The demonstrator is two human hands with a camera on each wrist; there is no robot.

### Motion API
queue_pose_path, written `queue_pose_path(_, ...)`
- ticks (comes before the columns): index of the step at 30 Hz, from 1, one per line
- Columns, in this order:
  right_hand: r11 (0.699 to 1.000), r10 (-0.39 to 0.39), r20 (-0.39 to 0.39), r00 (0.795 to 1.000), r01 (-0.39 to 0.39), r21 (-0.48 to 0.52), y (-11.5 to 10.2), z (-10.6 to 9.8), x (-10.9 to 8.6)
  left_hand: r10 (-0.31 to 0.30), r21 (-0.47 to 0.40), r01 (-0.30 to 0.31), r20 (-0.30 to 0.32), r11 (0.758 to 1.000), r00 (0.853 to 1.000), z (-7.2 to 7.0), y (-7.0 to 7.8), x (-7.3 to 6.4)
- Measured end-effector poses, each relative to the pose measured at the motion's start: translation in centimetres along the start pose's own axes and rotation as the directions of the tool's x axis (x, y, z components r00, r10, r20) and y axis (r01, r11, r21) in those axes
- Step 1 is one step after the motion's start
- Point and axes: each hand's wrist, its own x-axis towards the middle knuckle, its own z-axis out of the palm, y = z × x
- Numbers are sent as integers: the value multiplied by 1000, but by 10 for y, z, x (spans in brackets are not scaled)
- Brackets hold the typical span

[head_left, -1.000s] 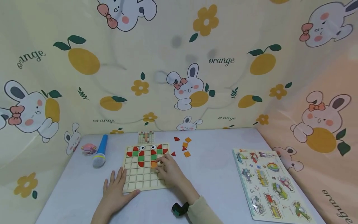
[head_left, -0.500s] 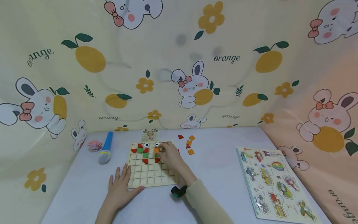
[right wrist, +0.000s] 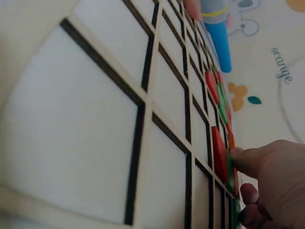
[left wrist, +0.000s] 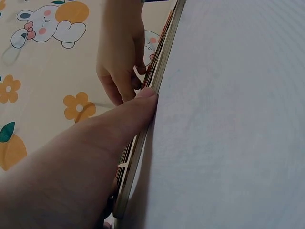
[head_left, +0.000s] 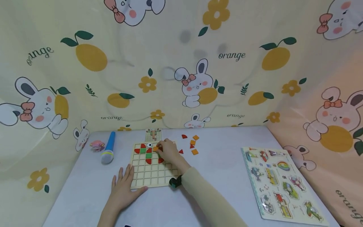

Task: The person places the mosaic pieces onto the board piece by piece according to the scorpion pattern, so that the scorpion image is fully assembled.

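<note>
Grid board [head_left: 154, 181] is set on white table [head_left: 218, 186]; red pieces [head_left: 148, 161], green squares [head_left: 148, 155] and one eye tile [head_left: 149, 145] are seated in cells of its far rows. Orange square [head_left: 155, 148] is pinched between thumb and fingers of right hand [head_left: 169, 151], over the far rows; whether it touches the cells can't be told. Far-right cells are partly covered by that hand. Board's left side is touched by left hand [head_left: 122, 189], fingers spread, thumb at near edge. Loose orange squares [head_left: 194, 152] and loose red pieces [head_left: 184, 136] are scattered right of the board. Vehicle pieces [head_left: 272, 176] are held in recesses of puzzle board [head_left: 257, 186], far right. Print on pattern card [head_left: 153, 135] is too small to read. Board is seen nearly edge-on from left wrist, cell contents unreadable. Dark object [head_left: 128, 226] is cut off at head view's bottom edge.
</note>
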Motion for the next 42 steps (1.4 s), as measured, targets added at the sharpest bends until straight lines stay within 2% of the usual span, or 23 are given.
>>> queue_pose_path(11,999,31,5,999,-31,-27,3,3,6,6,7,-6,-4,1000,1000,0,2,0)
queue_pose_path(21,998,58,12,998,-58,-25,1,-1,3,2,1,-2,1,1000,1000,-1,2,0)
queue_pose_path(28,996,30,-24,999,-28,80,7,-21,-8,2,7,-2,-4,1000,1000,1,0,1)
queue_pose_path(32,995,32,-62,998,-26,92,24,-34,-15,-4,2,4,0,1000,1000,3,0,2)
queue_pose_path(36,987,96,-108,990,-80,139,51,-49,-23,-10,-6,10,6,1000,1000,3,-1,2)
queue_pose_path(39,974,161,-150,975,-132,185,74,-61,-26,-13,2,13,5,1000,1000,3,-3,1)
queue_pose_path(42,955,239,-188,953,-195,226,101,-71,-28,-9,8,9,7,1000,1000,4,-3,1)
